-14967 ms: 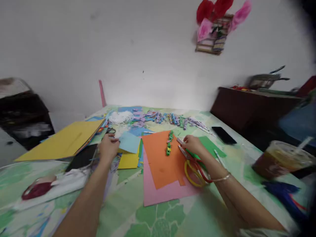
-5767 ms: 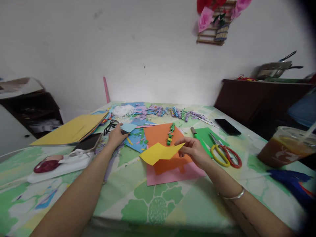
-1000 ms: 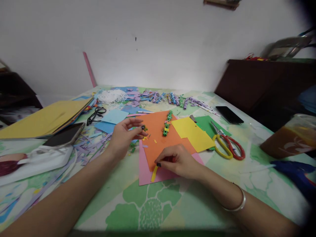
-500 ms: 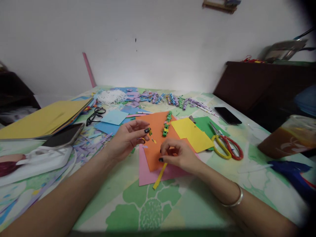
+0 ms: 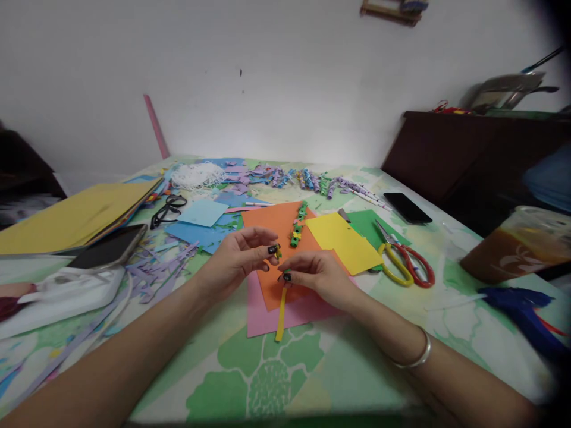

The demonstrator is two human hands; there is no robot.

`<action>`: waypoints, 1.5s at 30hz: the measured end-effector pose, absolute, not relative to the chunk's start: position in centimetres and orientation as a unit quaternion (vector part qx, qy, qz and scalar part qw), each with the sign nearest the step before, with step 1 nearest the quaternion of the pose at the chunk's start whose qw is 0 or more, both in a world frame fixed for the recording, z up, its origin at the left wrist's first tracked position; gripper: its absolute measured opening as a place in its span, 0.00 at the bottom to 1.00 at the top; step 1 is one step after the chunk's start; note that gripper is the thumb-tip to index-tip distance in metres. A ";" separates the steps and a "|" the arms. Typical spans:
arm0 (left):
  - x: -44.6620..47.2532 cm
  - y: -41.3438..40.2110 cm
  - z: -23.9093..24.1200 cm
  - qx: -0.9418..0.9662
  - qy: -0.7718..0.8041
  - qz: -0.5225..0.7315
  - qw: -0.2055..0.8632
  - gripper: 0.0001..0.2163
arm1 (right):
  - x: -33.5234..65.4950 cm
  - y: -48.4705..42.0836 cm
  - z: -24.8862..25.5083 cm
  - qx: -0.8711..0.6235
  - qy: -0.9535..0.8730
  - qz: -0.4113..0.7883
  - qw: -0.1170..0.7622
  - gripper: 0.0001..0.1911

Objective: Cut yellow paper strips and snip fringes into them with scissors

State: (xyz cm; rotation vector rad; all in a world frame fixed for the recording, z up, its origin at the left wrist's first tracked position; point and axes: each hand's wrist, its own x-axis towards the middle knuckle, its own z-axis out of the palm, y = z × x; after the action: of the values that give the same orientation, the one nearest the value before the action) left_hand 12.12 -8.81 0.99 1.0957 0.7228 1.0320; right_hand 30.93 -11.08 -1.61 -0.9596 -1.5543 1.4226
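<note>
My left hand (image 5: 238, 258) is closed in a pinch on a small green and yellow paper piece (image 5: 278, 252), partly hidden by the fingertips. Just to its right, my right hand (image 5: 323, 276) pinches the upper end of a narrow yellow paper strip (image 5: 281, 318), which hangs down toward me. The fingertips of both hands are close together above an orange paper sheet (image 5: 270, 217), which overlaps a pink sheet (image 5: 256, 315). Beyond the hands, a row of green rolled paper pieces (image 5: 296, 235) with a yellow bit on it lies on the orange sheet.
To the right are a yellow sheet (image 5: 343, 241), scissors (image 5: 404, 264), a phone (image 5: 407, 208), a cup of brown drink (image 5: 504, 252) and a blue glue gun (image 5: 520, 309). Purple paper scraps (image 5: 163, 273), eyeglasses (image 5: 168, 209) and another phone (image 5: 111, 245) lie left. White string (image 5: 198, 176) sits behind.
My right hand has moved left, bringing its fingertips close to my left hand's. The yellow strip has swung more upright. The left hand has shifted slightly right with the small piece.
</note>
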 end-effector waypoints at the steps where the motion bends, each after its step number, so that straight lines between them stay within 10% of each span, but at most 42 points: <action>1: 12.0 -8.7 1.0 0.477 0.325 0.470 0.668 0.10 | 31.0 -11.0 -1.6 -0.387 -0.611 0.560 0.404 0.08; 11: 10.3 -7.5 2.8 0.330 0.331 0.623 0.627 0.10 | 32.3 -9.8 -1.9 -0.480 -0.560 0.481 0.474 0.08; 45: 13.6 -9.7 0.3 0.550 0.419 0.454 0.562 0.06 | 31.7 -11.2 -0.6 -0.394 -0.581 0.499 0.509 0.09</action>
State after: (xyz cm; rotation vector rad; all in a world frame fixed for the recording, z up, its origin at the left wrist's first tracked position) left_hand 13.61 -9.74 0.26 1.2947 0.9877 1.0681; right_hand 31.73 -11.25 -0.63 -0.9481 -1.3987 1.2011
